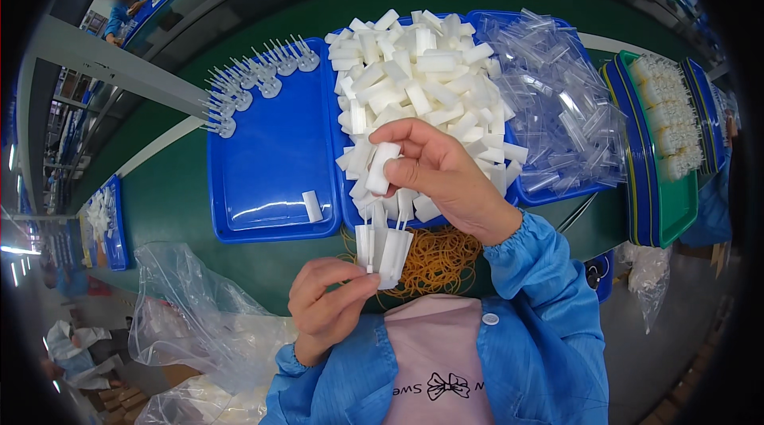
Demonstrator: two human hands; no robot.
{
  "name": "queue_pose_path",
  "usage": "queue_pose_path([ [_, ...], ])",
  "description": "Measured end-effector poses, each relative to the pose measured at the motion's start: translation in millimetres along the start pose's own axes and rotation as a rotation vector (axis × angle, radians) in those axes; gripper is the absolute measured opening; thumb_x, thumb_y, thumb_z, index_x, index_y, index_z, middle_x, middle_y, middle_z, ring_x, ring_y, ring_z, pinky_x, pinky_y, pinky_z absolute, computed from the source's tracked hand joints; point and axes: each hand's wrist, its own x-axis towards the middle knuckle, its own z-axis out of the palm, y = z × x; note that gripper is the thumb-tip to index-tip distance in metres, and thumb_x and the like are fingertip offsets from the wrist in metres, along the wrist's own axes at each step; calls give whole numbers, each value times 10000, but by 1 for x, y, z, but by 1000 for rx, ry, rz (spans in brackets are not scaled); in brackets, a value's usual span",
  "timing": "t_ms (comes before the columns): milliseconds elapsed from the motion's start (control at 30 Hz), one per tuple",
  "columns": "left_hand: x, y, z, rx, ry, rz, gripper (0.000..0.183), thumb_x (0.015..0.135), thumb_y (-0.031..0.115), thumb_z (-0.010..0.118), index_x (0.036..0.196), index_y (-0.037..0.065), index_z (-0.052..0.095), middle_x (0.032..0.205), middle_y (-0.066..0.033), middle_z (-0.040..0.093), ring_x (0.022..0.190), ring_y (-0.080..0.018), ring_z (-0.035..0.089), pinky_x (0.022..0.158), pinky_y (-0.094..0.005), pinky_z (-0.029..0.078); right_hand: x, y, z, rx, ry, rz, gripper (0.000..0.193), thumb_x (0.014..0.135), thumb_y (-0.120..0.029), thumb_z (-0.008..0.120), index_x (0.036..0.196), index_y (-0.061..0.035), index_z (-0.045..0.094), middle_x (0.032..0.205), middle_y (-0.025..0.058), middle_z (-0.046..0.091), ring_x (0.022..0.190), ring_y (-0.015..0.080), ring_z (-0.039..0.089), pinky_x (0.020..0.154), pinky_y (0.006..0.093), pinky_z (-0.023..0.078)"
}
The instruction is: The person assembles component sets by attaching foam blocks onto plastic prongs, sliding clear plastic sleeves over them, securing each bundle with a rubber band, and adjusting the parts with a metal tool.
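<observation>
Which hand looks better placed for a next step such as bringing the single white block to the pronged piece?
Probably the right: the right hand pinches the white block between thumb and fingers, while the left hand is occupied holding the pronged piece, lower in the picture.

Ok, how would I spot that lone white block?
Find the big blue tray just left of the heaped white blocks. Near its lower right corner, away from the clear pronged pieces at its top, lies the lone white block. It touches no other block, unlike those in the heap.
</observation>
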Motion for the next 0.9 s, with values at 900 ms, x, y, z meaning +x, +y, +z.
queue_pose_path([
  [900, -4, -3, 2, 250, -100, 318, 294, 622, 74, 693, 913, 110, 700, 908, -29, 614, 817, -173, 582, 676, -296, 535, -11, -24, -8, -422, -235, -9, 123, 822, -97, 651, 914, -21, 620, 894, 33, 618, 849, 110, 560, 783, 254, 441],
])
